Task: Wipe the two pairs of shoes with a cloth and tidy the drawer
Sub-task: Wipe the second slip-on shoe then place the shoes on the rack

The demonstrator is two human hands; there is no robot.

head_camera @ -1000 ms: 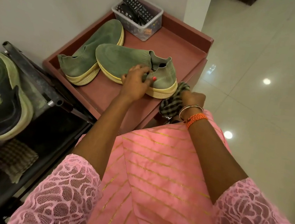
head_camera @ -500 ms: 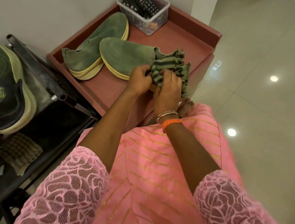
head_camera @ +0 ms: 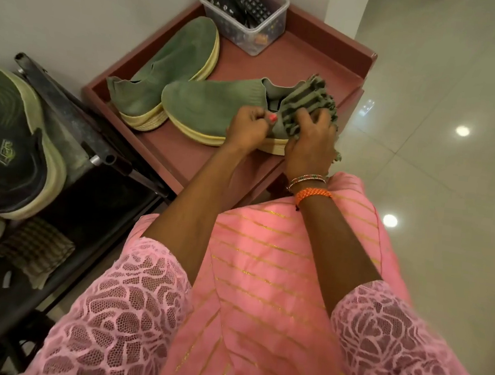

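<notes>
Two green slip-on shoes with yellow soles lie in a reddish open drawer (head_camera: 322, 57). The near shoe (head_camera: 209, 106) lies across the drawer's front, the far shoe (head_camera: 174, 65) behind it, toe to the back. My left hand (head_camera: 248, 129) grips the near shoe at its collar. My right hand (head_camera: 310, 142) holds a bunched green striped cloth (head_camera: 308, 101) against the heel of that shoe. A dark pair of sneakers (head_camera: 4, 144) with pale soles sits on a black rack at the left.
A clear plastic box (head_camera: 253, 18) of remote controls stands at the drawer's back. A checked rag (head_camera: 35, 249) lies on the black rack's lower shelf. A metal bar (head_camera: 63, 117) runs between rack and drawer. Glossy tiled floor (head_camera: 445, 148) spreads to the right.
My right hand brought the striped cloth up from beside the drawer onto the near shoe's heel. My left hand stayed on the shoe's collar.
</notes>
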